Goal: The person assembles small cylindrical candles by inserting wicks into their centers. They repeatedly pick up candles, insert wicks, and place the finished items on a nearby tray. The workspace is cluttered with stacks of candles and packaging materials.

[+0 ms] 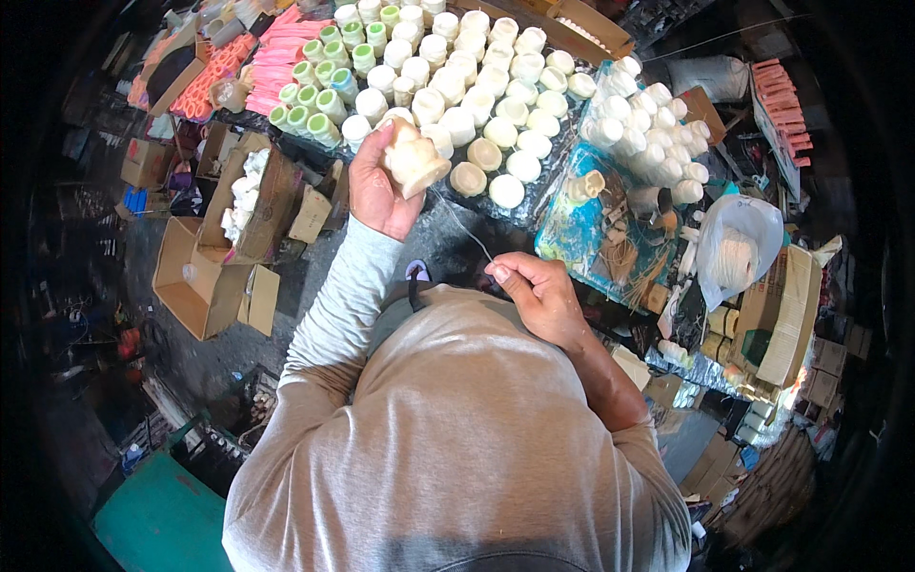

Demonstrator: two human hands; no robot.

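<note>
Black table (526,212), cardboard boxes (221,300); left fingers (370,151) cupping cream piece (412,162), right fingers (516,282) pinching strand (468,230).

Daylight seems to fall brightest on the middle, bleaching the white cups (522,166) nearly featureless; its source is out of view. The hands (548,300) look fairly crisp. Glare flares at lower right, and a soft shadow darkens the shirt's (467,410) lower part. Toward the black, curved rim, everything bends, dims and smears.
</note>
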